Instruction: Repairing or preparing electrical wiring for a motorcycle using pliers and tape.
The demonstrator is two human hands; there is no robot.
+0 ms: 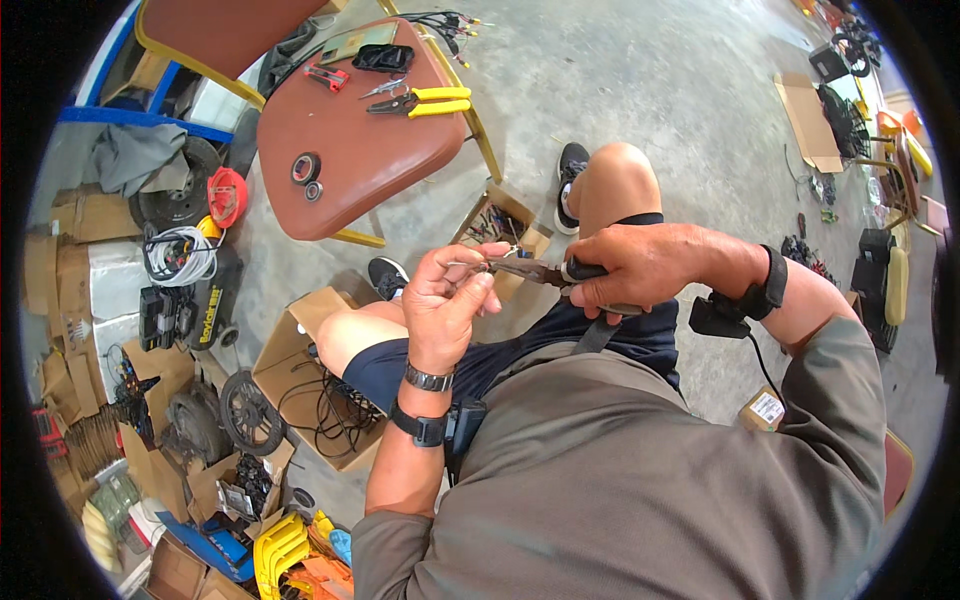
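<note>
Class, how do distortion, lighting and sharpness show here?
Head view: fisheye bending inside a black rim; soft sheen on the chair seat; the pliers in the right hand fairly sharp; what the left hand pinches too small to identify.

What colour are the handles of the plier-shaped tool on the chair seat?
Yellow, both handles; best seen in the head view.

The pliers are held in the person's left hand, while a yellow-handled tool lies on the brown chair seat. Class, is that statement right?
Not quite. The head view shows the pliers in the person's right hand, not the left hand. The yellow-handled tool does lie on the brown chair seat.
</note>
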